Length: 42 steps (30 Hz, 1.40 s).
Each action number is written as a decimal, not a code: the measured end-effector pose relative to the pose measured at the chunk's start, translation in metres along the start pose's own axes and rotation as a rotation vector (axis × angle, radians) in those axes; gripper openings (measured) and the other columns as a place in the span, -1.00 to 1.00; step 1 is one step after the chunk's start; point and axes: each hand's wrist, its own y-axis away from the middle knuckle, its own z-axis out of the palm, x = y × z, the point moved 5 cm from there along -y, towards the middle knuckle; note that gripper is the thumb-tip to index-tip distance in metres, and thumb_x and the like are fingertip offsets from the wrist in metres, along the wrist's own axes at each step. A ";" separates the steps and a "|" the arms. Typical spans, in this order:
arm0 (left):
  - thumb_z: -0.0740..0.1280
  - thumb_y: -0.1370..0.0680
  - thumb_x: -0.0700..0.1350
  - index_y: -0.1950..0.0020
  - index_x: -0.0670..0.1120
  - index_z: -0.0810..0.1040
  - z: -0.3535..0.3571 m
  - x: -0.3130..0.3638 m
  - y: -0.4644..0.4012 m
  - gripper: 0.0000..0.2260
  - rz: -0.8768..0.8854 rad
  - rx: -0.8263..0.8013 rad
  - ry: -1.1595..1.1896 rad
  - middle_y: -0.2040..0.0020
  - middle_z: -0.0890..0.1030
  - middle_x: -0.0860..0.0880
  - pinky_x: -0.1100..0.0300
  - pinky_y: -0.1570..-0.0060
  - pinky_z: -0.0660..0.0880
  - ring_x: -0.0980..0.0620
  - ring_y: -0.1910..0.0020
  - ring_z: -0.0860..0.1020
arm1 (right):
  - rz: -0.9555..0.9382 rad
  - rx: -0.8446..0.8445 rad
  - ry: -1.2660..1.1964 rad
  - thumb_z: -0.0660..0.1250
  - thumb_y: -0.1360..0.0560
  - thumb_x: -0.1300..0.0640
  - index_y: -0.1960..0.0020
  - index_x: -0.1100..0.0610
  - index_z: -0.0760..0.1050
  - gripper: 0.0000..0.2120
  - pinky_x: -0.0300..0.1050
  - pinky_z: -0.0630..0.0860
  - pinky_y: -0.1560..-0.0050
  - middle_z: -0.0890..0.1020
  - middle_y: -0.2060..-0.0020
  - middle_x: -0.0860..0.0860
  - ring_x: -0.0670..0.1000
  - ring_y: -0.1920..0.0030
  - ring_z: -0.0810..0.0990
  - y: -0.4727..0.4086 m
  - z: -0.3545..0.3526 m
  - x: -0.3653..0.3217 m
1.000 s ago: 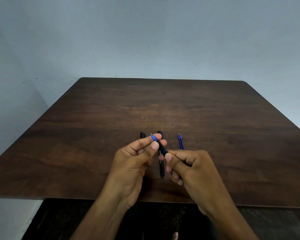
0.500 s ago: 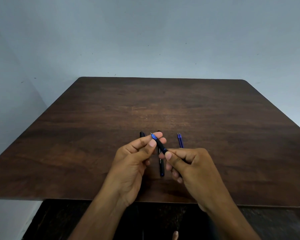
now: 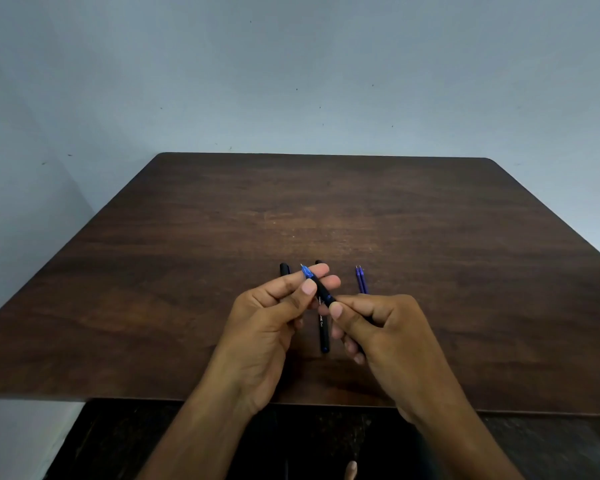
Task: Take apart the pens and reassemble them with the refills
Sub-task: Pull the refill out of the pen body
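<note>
Both my hands hold one black pen [image 3: 323, 291] above the table, its blue tip pointing up and to the left. My left hand [image 3: 271, 323] pinches the blue tip end between thumb and fingers. My right hand [image 3: 381, 334] grips the barrel, which runs into my fist and is hidden there. A second black pen [image 3: 324, 332] lies on the table under my hands, its lower end blue. The top of a third black pen [image 3: 284, 268] shows behind my left hand. Two blue refills [image 3: 361, 280] lie side by side to the right.
The dark wooden table [image 3: 326, 216] stands against a pale wall, with its near edge just below my wrists. A dark floor shows under the near edge.
My hands and the pen have hardly moved. The fingers shifted slightly on the pen's tip end.
</note>
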 end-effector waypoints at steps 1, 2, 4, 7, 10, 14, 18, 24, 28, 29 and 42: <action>0.36 -0.47 -0.17 -0.10 -0.14 0.66 -0.001 0.000 -0.001 -0.77 0.004 0.027 0.012 -0.04 0.70 -0.13 0.09 0.00 0.30 0.05 0.13 0.57 | -0.004 0.000 -0.006 0.34 -0.59 0.12 0.08 -0.02 0.74 -0.80 -0.20 0.46 0.34 0.64 0.43 -0.05 -0.16 0.45 0.50 0.000 0.000 -0.001; 0.40 -0.42 -0.17 -0.06 -0.15 0.67 -0.002 -0.001 -0.001 -0.77 0.005 0.056 0.029 -0.01 0.70 -0.14 0.10 0.02 0.32 0.07 0.16 0.59 | -0.009 0.002 -0.013 0.34 -0.59 0.12 0.08 -0.03 0.74 -0.80 -0.22 0.45 0.34 0.64 0.43 -0.05 -0.17 0.45 0.50 0.000 0.001 -0.001; 0.46 -0.34 -0.16 0.02 -0.18 0.69 -0.003 -0.002 -0.004 -0.76 -0.005 0.106 0.068 0.07 0.71 -0.14 0.12 0.06 0.35 0.10 0.23 0.59 | -0.020 0.004 -0.018 0.35 -0.59 0.13 0.09 -0.03 0.74 -0.80 -0.24 0.45 0.34 0.64 0.42 -0.04 -0.17 0.45 0.51 0.001 0.001 -0.002; 0.53 -0.26 -0.12 0.12 -0.18 0.66 -0.005 -0.005 -0.008 -0.75 -0.025 0.138 0.099 0.24 0.65 -0.10 0.19 0.18 0.40 0.10 0.34 0.49 | -0.018 -0.009 -0.007 0.35 -0.59 0.11 0.05 -0.02 0.73 -0.82 -0.30 0.45 0.33 0.65 0.41 -0.07 -0.18 0.43 0.54 0.001 0.002 -0.002; 0.52 -0.28 -0.07 0.16 -0.10 0.67 -0.001 -0.006 -0.007 -0.80 -0.022 0.083 0.097 0.30 0.60 -0.03 0.19 0.17 0.39 0.09 0.33 0.44 | -0.015 -0.011 -0.011 0.35 -0.59 0.11 0.08 -0.02 0.73 -0.81 -0.28 0.45 0.33 0.65 0.41 -0.06 -0.17 0.44 0.54 0.001 0.003 -0.002; 0.34 -0.48 -0.07 -0.18 -0.09 0.63 0.003 -0.003 -0.002 -0.71 -0.019 -0.031 0.045 -0.12 0.67 -0.07 0.10 -0.03 0.35 0.01 0.02 0.51 | -0.008 0.027 -0.008 0.35 -0.58 0.11 0.16 0.02 0.73 -0.78 -0.14 0.46 0.36 0.63 0.45 -0.03 -0.09 0.45 0.48 -0.001 -0.001 0.000; 0.36 -0.46 -0.15 -0.12 -0.12 0.66 -0.003 -0.003 -0.004 -0.75 0.012 0.025 0.038 -0.07 0.69 -0.13 0.06 -0.05 0.30 -0.04 -0.01 0.54 | 0.001 0.008 -0.007 0.35 -0.58 0.10 0.14 0.02 0.73 -0.80 -0.10 0.47 0.35 0.65 0.41 0.08 -0.05 0.45 0.48 -0.002 0.000 0.001; 0.53 -0.28 -0.09 0.06 -0.17 0.68 -0.009 -0.006 -0.010 -0.71 -0.003 0.138 0.089 0.17 0.66 -0.09 0.16 0.13 0.38 0.02 0.23 0.43 | -0.025 0.002 -0.002 0.36 -0.58 0.11 0.09 -0.07 0.73 -0.81 -0.20 0.47 0.34 0.66 0.41 -0.05 -0.15 0.44 0.50 -0.002 0.002 -0.001; 0.53 -0.29 -0.06 0.09 -0.11 0.67 -0.004 -0.006 -0.009 -0.75 0.004 0.099 0.080 0.23 0.62 -0.03 0.15 0.14 0.37 0.05 0.26 0.43 | -0.029 0.001 0.030 0.35 -0.58 0.09 0.12 0.02 0.73 -0.81 -0.20 0.48 0.31 0.67 0.39 0.01 -0.14 0.43 0.52 -0.002 0.002 -0.001; 0.50 -0.32 -0.05 0.01 -0.11 0.68 -0.003 -0.005 -0.008 -0.72 0.007 0.076 0.066 0.14 0.67 -0.03 0.12 0.08 0.37 0.05 0.21 0.47 | -0.030 0.005 0.034 0.35 -0.58 0.07 0.13 0.07 0.72 -0.80 -0.15 0.49 0.32 0.66 0.39 0.06 -0.11 0.44 0.51 -0.003 0.002 -0.001; 0.53 -0.28 -0.06 0.12 -0.14 0.69 -0.008 -0.005 -0.008 -0.76 0.000 0.153 0.048 0.13 0.66 -0.10 0.18 0.15 0.37 0.05 0.24 0.47 | -0.037 0.007 0.015 0.37 -0.57 0.11 0.11 -0.01 0.74 -0.82 -0.22 0.45 0.31 0.66 0.41 -0.06 -0.18 0.45 0.52 -0.003 0.002 -0.001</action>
